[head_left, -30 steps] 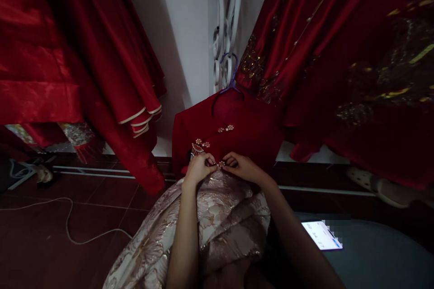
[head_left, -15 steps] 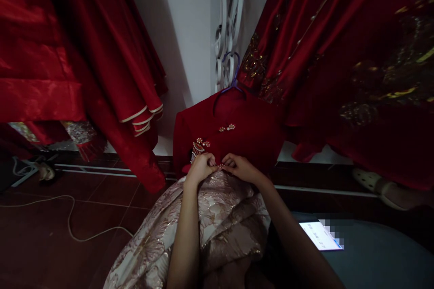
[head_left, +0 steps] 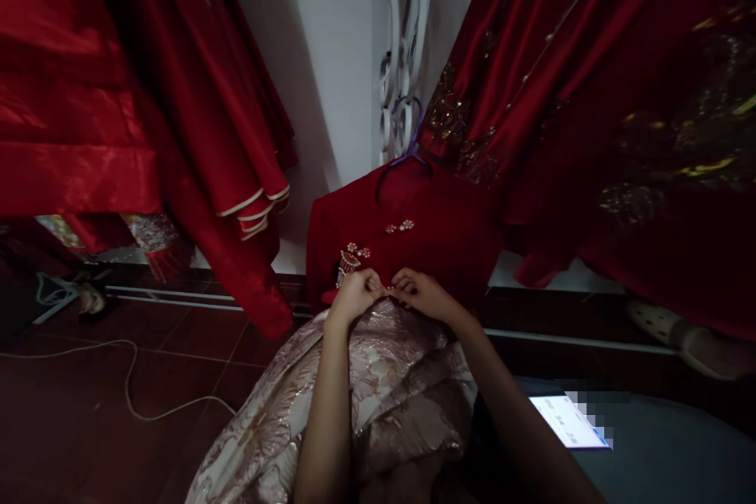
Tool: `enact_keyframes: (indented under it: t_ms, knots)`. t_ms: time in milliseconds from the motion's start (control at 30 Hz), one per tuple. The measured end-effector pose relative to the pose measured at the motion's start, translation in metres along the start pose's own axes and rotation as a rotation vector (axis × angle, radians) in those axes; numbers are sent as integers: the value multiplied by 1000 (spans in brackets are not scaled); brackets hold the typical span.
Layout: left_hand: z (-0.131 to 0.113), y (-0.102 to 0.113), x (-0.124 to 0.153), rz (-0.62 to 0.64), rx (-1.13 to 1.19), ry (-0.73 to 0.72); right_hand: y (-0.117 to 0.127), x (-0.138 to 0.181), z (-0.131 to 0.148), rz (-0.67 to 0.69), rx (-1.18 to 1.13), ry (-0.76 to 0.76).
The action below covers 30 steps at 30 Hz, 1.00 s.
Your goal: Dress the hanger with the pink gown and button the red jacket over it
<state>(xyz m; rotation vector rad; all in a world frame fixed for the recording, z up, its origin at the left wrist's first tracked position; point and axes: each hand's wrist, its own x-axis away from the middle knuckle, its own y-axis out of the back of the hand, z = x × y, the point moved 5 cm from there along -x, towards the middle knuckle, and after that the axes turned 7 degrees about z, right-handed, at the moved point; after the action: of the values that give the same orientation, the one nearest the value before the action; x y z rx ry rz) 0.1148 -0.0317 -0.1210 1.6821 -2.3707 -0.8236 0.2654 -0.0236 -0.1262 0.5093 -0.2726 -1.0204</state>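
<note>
A dark red jacket (head_left: 449,232) on a blue hanger (head_left: 403,151) hangs in front of me, with pearl clasps (head_left: 400,226) down its front. My left hand (head_left: 353,297) and my right hand (head_left: 423,294) meet at its lower front edge. Both pinch a small pearl clasp (head_left: 388,287) between their fingertips. A beaded tassel (head_left: 346,261) dangles just above my left hand. A pale gold brocade skirt (head_left: 383,386) spreads below my forearms.
Red satin garments (head_left: 194,110) hang at left, and embroidered red ones (head_left: 620,110) at right. A white wall (head_left: 331,55) stands behind. A lit phone (head_left: 572,421) lies on a grey surface at lower right. A white cable (head_left: 127,390) runs across the dark floor. A pale shoe (head_left: 679,335) sits right.
The view has shifted slightly, so everything sits a little to the right. Both hands stay pinched at the same clasp, fingers barely moving.
</note>
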Motion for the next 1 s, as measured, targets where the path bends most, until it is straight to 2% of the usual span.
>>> enact_keyframes:
  t_ms: [133, 333, 500, 733, 1000]
  knots:
    - [5, -1, -2, -38, 197, 2, 4, 5, 5, 74, -70, -6]
    - [30, 13, -4, -379, 764, 114, 7, 18, 21, 251, -54, -25]
    - [37, 13, -4, -456, 1107, 125, 1, 24, 29, 353, -94, -57]
    - [35, 10, -4, -448, 1192, 176, 1, 24, 32, 360, -36, -26]
    - [30, 13, -2, -427, 1116, 194, -2, 21, 32, 348, -2, -9]
